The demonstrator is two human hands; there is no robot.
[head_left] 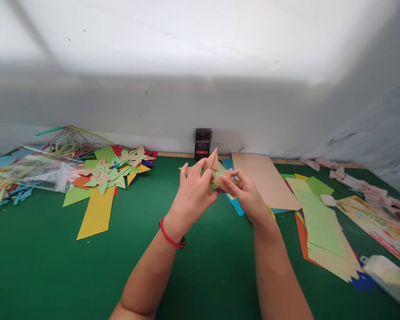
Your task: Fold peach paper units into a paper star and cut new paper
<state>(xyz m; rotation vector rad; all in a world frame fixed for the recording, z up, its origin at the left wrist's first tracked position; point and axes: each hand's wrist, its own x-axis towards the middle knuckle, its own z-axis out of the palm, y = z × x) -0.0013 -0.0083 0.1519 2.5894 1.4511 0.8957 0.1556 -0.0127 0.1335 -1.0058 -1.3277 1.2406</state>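
Between my two hands, above the green table, is a folded paper piece (212,161) in peach and light green, with a pointed peach tip standing up. My left hand (195,186) wears a red bracelet and closes on the left side of the piece, its fingers bent over it. On the other side, my right hand (247,191) pinches a peach edge between thumb and fingers. The fingers hide much of the piece. Behind it lie blue sheets (237,207) and a large peach sheet (263,180).
Folded paper stars (108,175) and a yellow strip (96,213) lie left, beside a clear plastic bag (50,171) and colourful strips (8,189). A phone (202,146) leans on the wall. Right are green sheets (323,222), a printed sheet (376,226) and a white plug (380,266).
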